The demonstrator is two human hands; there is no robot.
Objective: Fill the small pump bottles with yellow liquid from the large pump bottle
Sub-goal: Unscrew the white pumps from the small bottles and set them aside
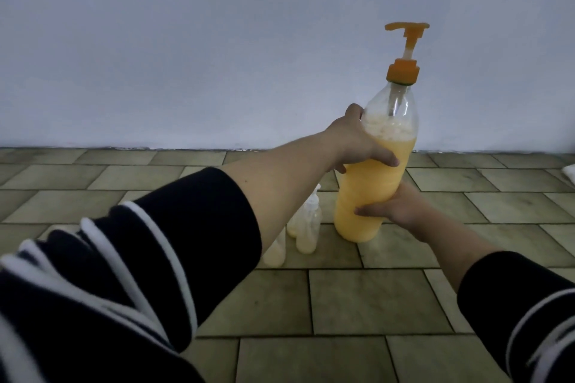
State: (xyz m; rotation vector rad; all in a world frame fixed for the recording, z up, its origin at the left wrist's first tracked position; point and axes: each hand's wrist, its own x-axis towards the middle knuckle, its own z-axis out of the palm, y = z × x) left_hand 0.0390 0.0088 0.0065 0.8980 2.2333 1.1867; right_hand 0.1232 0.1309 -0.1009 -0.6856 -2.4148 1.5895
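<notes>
The large pump bottle (370, 183) stands upright on the tiled floor, mostly full of yellow liquid with foam near its shoulder, and it has an orange pump head (404, 53) whose spout points left. My left hand (357, 140) grips its upper body from the left. My right hand (392, 207) grips its lower body from the right. Small clear pump bottles (306, 227) holding pale yellow liquid stand just left of its base, and one small bottle (275, 253) is partly hidden behind my left forearm.
A plain pale wall (217, 40) rises right behind the bottles. The floor is olive-coloured tile (373, 298). A white object (569, 172) shows at the far right edge.
</notes>
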